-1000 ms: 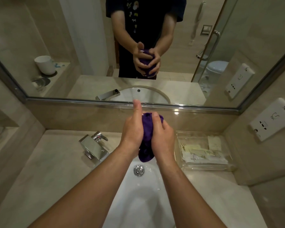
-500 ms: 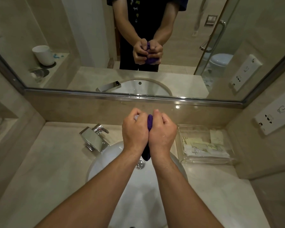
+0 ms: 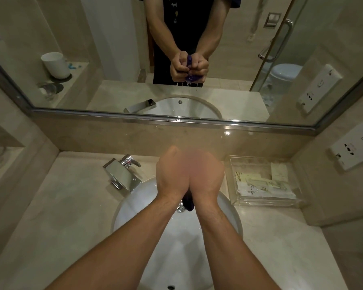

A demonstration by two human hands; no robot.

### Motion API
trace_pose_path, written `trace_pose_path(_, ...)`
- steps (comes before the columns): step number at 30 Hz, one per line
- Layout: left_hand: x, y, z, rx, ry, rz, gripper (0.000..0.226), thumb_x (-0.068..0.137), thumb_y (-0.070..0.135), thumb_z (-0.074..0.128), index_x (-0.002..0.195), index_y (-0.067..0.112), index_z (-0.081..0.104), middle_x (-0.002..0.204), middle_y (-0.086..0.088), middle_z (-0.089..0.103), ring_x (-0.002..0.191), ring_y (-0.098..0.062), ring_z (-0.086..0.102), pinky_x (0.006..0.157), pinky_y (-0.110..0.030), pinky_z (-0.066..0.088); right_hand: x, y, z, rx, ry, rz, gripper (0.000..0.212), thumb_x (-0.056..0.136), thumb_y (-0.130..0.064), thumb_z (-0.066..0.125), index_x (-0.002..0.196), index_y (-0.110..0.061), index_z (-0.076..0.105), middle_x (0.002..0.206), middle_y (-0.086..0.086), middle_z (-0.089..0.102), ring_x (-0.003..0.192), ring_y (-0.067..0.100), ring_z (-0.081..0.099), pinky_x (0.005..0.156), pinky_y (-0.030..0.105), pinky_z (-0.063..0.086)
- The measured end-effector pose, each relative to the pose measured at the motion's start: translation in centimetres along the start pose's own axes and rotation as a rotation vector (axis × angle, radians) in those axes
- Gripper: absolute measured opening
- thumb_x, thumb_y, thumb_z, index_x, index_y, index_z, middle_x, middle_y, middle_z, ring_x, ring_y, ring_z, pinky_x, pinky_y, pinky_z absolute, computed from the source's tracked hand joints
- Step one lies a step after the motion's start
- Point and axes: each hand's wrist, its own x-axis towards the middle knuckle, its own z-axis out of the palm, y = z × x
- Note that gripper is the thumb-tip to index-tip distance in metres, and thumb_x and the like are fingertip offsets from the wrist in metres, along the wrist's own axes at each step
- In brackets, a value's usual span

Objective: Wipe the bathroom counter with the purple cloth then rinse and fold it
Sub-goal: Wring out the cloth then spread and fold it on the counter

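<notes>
Over the middle of the sink (image 3: pixel 134 208), the purple cloth (image 3: pixel 188 203) is balled up between both fists, with only a dark tail hanging out below the wrists, above the drain (image 3: pixel 179 208). From above, the left hand (image 3: pixel 172 174) and right hand (image 3: pixel 206 176) show just their backs, pressed side by side. The mirror (image 3: pixel 113 49) shows both sets of fingers curled tight round the cloth, with drops falling beneath them. Judging by that, the cloth is soft, soaked, limp and a little slippery, so wringing works best with 2 full-fist grips along its length. For folding, it likely handles better pinched at 2 corners and shaken flat. Left of the sink stands the tap (image 3: pixel 122 174). Right of it, on the counter (image 3: pixel 61 216), sits a clear tray (image 3: pixel 264 203) of packets (image 3: pixel 260 183).
</notes>
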Motion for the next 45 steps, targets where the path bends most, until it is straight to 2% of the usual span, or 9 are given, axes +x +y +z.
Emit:
trace_pose_path(5,0.1,0.0,-1.0,-0.057,-0.056,-0.122,0.023,0.091,0.011,0.050,0.068,0.008,0.052,0.056,0.008,0.050,0.054,-0.007,0.044,0.053,-0.026,0.038,-0.3,0.1,-0.2,-0.045,-0.049,-0.033,0.050,0.099,-0.023,0.056,0.052,-0.012,0.041,0.046,-0.006,0.037,0.046,0.009,0.034,0.045,0.027,0.030)
trace_pose_path(10,0.6,1.6,-3.1,-0.325,-0.186,-0.337,0.052,0.085,0.074,0.047,0.116,0.036,0.064,0.110,0.005,0.070,0.099,-0.013,0.068,0.079,-0.038,0.057,0.8,-1.9,-0.8,0.109,-0.014,0.139,0.046,0.100,-0.028,0.057,0.056,-0.017,0.048,0.053,-0.004,0.044,0.051,0.012,0.041,0.051,0.025,0.037)
trace_pose_path(12,0.4,3.3,-3.8,-0.440,-0.266,-0.508,0.065,0.080,0.075,0.046,0.123,0.030,0.064,0.120,0.001,0.069,0.105,-0.019,0.067,0.085,-0.045,0.057,1.4,-2.6,-0.7,0.285,-0.004,0.294,0.038,0.099,-0.032,0.059,0.065,-0.014,0.061,0.065,0.004,0.059,0.063,0.020,0.057,0.063,0.032,0.049)
trace_pose_path(16,-1.8,7.9,-3.0,-0.476,-0.519,-0.480,0.061,0.096,0.047,0.044,0.142,0.006,0.048,0.159,-0.017,0.028,0.138,-0.034,0.044,0.115,-0.043,0.034,1.5,-3.3,-0.6,0.363,-0.087,0.412,0.043,0.099,-0.045,0.055,0.090,-0.008,0.074,0.093,0.015,0.076,0.094,0.034,0.073,0.088,0.047,0.058)
trace_pose_path(22,0.5,8.2,-2.5,-0.416,-0.070,-0.290,0.022,0.095,0.032,0.064,0.086,0.016,0.076,0.093,-0.016,0.074,0.089,-0.031,0.068,0.080,-0.042,0.055,2.2,-5.9,-3.2,-0.041,-0.387,-0.109,0.057,0.074,-0.067,0.066,0.123,-0.039,0.064,0.121,-0.012,0.065,0.110,0.003,0.063,0.100,0.033,0.052)
trace_pose_path(28,2.3,11.5,-2.5,-0.240,-0.166,-0.261,0.020,0.091,0.042,0.065,0.087,0.024,0.075,0.089,-0.005,0.076,0.081,-0.022,0.072,0.064,-0.034,0.057,3.6,-9.1,-4.6,-0.346,-0.352,-0.578,0.032,0.098,-0.036,0.062,0.129,-0.030,0.066,0.118,-0.014,0.068,0.109,0.000,0.061,0.097,0.029,0.050)
trace_pose_path(33,2.7,15.0,-2.9,-0.034,-0.370,-0.252,0.031,0.095,0.057,0.047,0.107,0.035,0.065,0.102,0.004,0.072,0.095,-0.023,0.068,0.082,-0.043,0.057,4.4,-15.5,-5.0,-0.277,-0.350,-0.485,0.036,0.106,-0.044,0.043,0.081,-0.033,0.066,0.072,-0.015,0.065,0.070,0.002,0.061,0.066,0.026,0.047)
trace_pose_path(40,2.3,20.5,-3.6,-0.105,-0.517,0.118,0.027,0.090,0.011,0.067,0.112,0.024,0.061,0.104,0.000,0.071,0.084,0.005,0.068,0.067,-0.008,0.048,3.7,-26.3,-3.5,-0.068,-0.518,-0.460,0.038,0.106,-0.041,0.042,0.086,-0.021,0.068,0.086,0.009,0.073,0.088,0.027,0.071,0.088,0.049,0.058)
trace_pose_path(45,2.1,22.9,-3.5,-0.256,-0.487,0.206,0.051,0.080,0.024,0.080,0.123,0.032,0.054,0.111,0.001,0.073,0.099,-0.016,0.071,0.087,-0.036,0.057,2.8,-32.4,-3.8,-0.028,-0.559,-0.535,0.039,0.107,-0.039,0.042,0.100,-0.011,0.068,0.085,0.010,0.076,0.091,0.035,0.071,0.092,0.048,0.058)
